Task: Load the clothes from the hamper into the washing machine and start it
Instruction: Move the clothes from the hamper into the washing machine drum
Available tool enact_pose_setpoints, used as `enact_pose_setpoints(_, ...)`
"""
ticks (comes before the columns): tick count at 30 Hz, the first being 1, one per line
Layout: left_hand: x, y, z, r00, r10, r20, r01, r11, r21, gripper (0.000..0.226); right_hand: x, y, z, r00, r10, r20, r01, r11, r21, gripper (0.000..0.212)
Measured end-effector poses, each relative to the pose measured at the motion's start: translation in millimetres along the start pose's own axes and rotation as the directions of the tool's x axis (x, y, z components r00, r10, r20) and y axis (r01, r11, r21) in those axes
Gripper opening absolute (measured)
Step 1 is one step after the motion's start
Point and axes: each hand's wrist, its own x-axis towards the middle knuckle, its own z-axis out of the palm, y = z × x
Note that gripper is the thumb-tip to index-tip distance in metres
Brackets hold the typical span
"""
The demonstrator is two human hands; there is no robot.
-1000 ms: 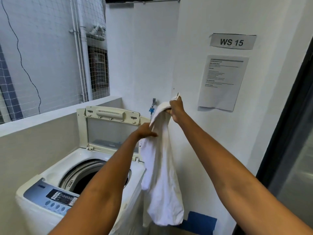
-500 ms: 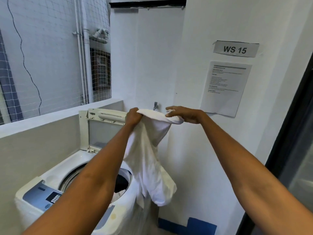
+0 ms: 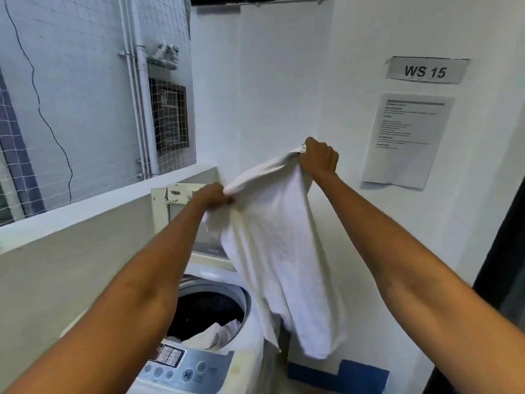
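In the head view, both hands hold 1 white garment [image 3: 281, 251] up and spread: the left hand [image 3: 211, 194] is bunched around its near-left top edge, the right hand [image 3: 319, 159] is clenched on the far-right corner, higher and well apart from the left. The cloth looks soft, slightly nubby and limp, hanging in loose folds to the right of the washing machine [image 3: 244, 362], whose lid [image 3: 170, 217] stands open. Pale laundry [image 3: 216, 335] already lies in the dark round drum. To do this step well, I judge the hands should swing the garment left over the opening and lower it loosely, unbunched, clear of the rim. The hamper is not visible. The glossy control panel [image 3: 181, 365] sits nearest.
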Motion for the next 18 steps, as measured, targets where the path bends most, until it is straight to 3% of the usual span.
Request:
enact_pose_setpoints(3, 16.2, -6.8, -15.7, 0.940, -0.156, -0.305, -0.004, 0.885, -0.466, 0.035, 7.0, -23.1, -3.0, 0.994, 0.104, -0.036, -0.098, 0.986, 0.137, 0.027)
enact_pose_setpoints(5, 24.4, -0.2, -25.1, 0.891, -0.260, -0.372, -0.084, 0.712, -0.698, 0.022, 19.1, -43.5, -4.1, 0.985, 0.168, 0.045, -0.173, 0.918, 0.358, 0.014)
enact_pose_setpoints(6, 27.0, 4.5, -31.3, 0.902, -0.254, -0.349, -0.137, 0.599, -0.789, 0.013, 24.5, -56.7, -4.9, 0.982, 0.152, 0.108, -0.186, 0.864, 0.468, 0.006)
enact_pose_setpoints(7, 28.2, 9.1, -35.8, 0.928, -0.207, -0.309, -0.167, 0.512, -0.842, 0.014, 29.2, -70.2, -3.2, 0.978, 0.117, 0.172, -0.195, 0.802, 0.564, 0.012)
enact_pose_setpoints(10, 24.3, 17.0, -36.3, 0.992, 0.080, -0.094, -0.121, 0.495, -0.860, 0.027, 28.6, -109.2, 4.3, 0.934, -0.051, 0.353, -0.267, 0.556, 0.787, 0.022)
enact_pose_setpoints(12, 23.9, 10.9, -31.1, 0.971, 0.237, 0.033, -0.078, 0.444, -0.893, 0.021, 21.5, -128.4, 14.4, 0.917, -0.171, 0.361, -0.234, 0.502, 0.833, 0.038)
enact_pose_setpoints(13, 25.2, 5.5, -28.0, 0.957, 0.287, 0.047, -0.066, 0.372, -0.926, 0.020, 17.6, -133.9, 20.7, 0.903, -0.221, 0.369, -0.212, 0.518, 0.829, 0.047)
enact_pose_setpoints(16, 31.0, -6.3, -22.7, 0.972, 0.231, -0.029, -0.072, 0.177, -0.982, 0.014, 5.9, -135.4, 41.9, 0.851, -0.308, 0.426, -0.206, 0.551, 0.809, 0.071)
enact_pose_setpoints(18, 34.9, -12.3, -19.7, 0.986, 0.140, -0.086, -0.102, 0.107, -0.989, 0.003, -10.6, -131.7, 57.5, 0.864, -0.298, 0.406, -0.262, 0.422, 0.868, 0.078)
